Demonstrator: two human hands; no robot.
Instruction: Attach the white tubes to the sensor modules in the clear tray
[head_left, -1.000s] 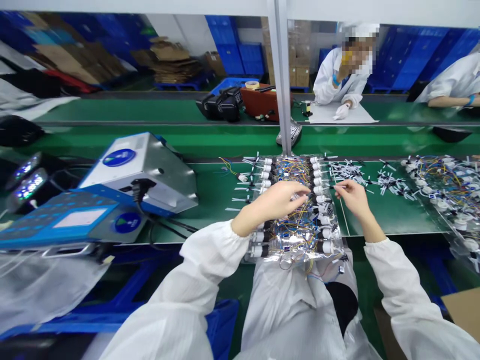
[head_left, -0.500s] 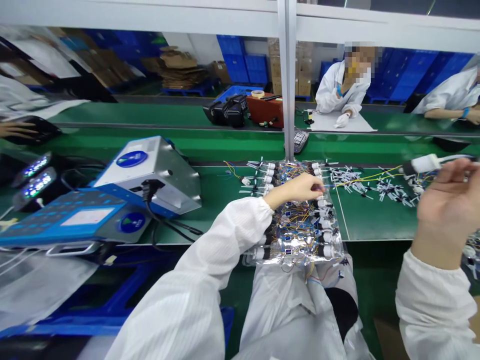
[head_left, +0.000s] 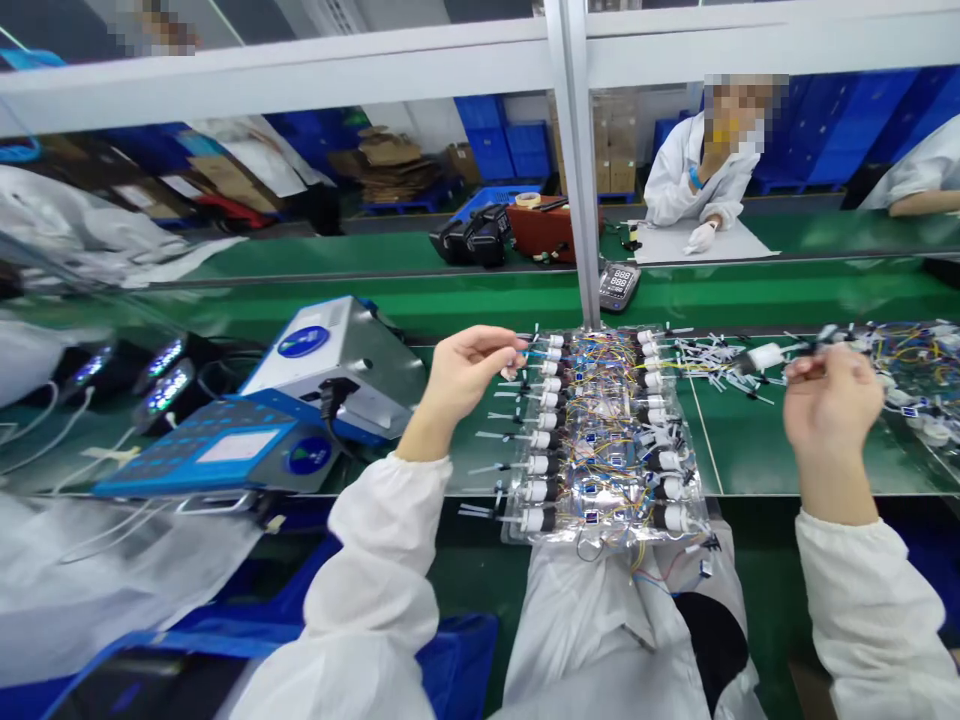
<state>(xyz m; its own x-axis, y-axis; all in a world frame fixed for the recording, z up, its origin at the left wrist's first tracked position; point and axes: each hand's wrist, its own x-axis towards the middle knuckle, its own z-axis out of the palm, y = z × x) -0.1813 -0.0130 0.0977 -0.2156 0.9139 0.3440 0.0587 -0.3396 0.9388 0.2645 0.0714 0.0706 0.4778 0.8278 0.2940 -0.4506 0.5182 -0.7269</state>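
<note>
My left hand (head_left: 476, 375) is at the left edge of a clear plastic sheet (head_left: 611, 515), thumb and fingers pinched on what looks like thin blue wire (head_left: 537, 354). Rows of small white-and-black cylinders (head_left: 537, 490) with yellow and blue wires lie along both sides of this sheet. Off to the right, my right hand (head_left: 832, 405) is closed at the end of a similar white-and-black cylinder (head_left: 765, 357), held just over the bench. Yellow wires (head_left: 679, 367) run from that cylinder's dark end towards the sheet. The fingertips partly hide what each hand grips.
White cable ties (head_left: 709, 362) lie scattered right of the sheet. More wired parts (head_left: 919, 355) are heaped at the far right. A blue-and-silver tester (head_left: 341, 365) stands to the left. A display unit (head_left: 619, 287) sits behind a metal post (head_left: 576, 160). A co-worker (head_left: 701, 175) sits opposite.
My left hand has moved left from over the sheet's middle to its left edge. My right hand has come inward with the cylinder. The view has shifted slightly.
</note>
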